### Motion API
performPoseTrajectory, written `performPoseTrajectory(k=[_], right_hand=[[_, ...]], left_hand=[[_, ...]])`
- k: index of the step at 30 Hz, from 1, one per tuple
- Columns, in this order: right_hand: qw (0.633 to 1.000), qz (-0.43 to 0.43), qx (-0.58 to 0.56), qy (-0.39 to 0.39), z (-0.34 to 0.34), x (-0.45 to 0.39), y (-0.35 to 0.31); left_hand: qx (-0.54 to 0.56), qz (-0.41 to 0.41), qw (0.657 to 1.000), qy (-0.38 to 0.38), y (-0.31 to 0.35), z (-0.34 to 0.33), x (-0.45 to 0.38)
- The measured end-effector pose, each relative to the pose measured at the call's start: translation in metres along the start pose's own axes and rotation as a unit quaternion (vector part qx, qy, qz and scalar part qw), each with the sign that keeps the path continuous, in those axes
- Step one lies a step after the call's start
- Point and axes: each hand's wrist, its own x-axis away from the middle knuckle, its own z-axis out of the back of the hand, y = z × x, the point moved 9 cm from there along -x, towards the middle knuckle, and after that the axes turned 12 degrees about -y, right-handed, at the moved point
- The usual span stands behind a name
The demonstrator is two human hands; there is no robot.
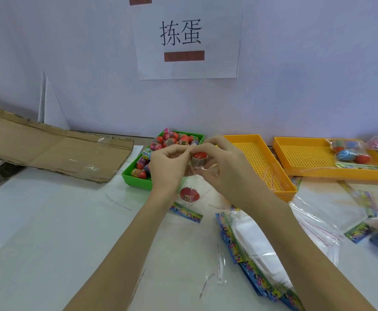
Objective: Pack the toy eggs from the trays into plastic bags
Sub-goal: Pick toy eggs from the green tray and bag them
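A green tray (136,177) holds several red toy eggs with printed wraps. In front of it my left hand (165,163) and my right hand (219,160) meet above the table. Between them is a red toy egg (198,158) at the mouth of a clear plastic bag (192,182) that hangs down from my fingers. My left hand pinches the bag's top edge; my right hand grips the egg and the bag's other side. Another red egg (189,194) lies inside the bag near its bottom, above the colourful header card (185,213).
Two yellow perforated trays (257,158) (304,158) stand to the right; the far one holds a packed bag of eggs (349,153). A stack of empty bags (257,257) lies at the lower right, more loose bags (331,209) beyond. Flattened cardboard (55,147) lies at the left.
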Motion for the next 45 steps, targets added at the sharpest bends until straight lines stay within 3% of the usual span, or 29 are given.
performPoseTrajectory(k=[6, 11, 15, 20, 24, 27, 33, 39, 45], right_hand=[[0.999, -0.046, 0.009, 0.006, -0.001, 0.002, 0.010], [0.998, -0.055, -0.038, -0.001, 0.004, 0.002, 0.015], [0.989, -0.092, -0.116, 0.013, 0.002, 0.003, 0.023], [0.951, -0.175, -0.245, 0.072, 0.007, 0.010, 0.049], [0.908, -0.208, -0.336, 0.140, 0.022, 0.023, 0.070], [0.899, -0.204, -0.374, 0.101, 0.022, 0.025, 0.074], [0.937, -0.165, -0.306, 0.026, 0.025, 0.017, 0.061], [0.960, -0.149, -0.236, -0.025, 0.018, 0.013, 0.053], [0.953, -0.175, -0.230, -0.093, 0.000, 0.012, 0.054]], left_hand=[[0.035, 0.009, 0.999, 0.031, -0.004, 0.006, -0.001], [-0.086, -0.071, 0.993, 0.036, 0.013, 0.005, 0.001], [-0.116, -0.097, 0.988, 0.019, 0.021, 0.004, 0.001], [-0.078, -0.032, 0.990, -0.113, 0.018, -0.014, -0.005], [-0.142, -0.003, 0.960, -0.240, 0.010, -0.029, -0.005], [-0.095, 0.002, 0.956, -0.277, 0.007, -0.034, -0.002], [-0.048, 0.014, 0.943, -0.328, 0.007, -0.044, 0.006], [-0.072, 0.016, 0.930, -0.360, 0.006, -0.051, 0.012], [-0.165, -0.024, 0.934, -0.316, 0.009, -0.045, 0.006]])
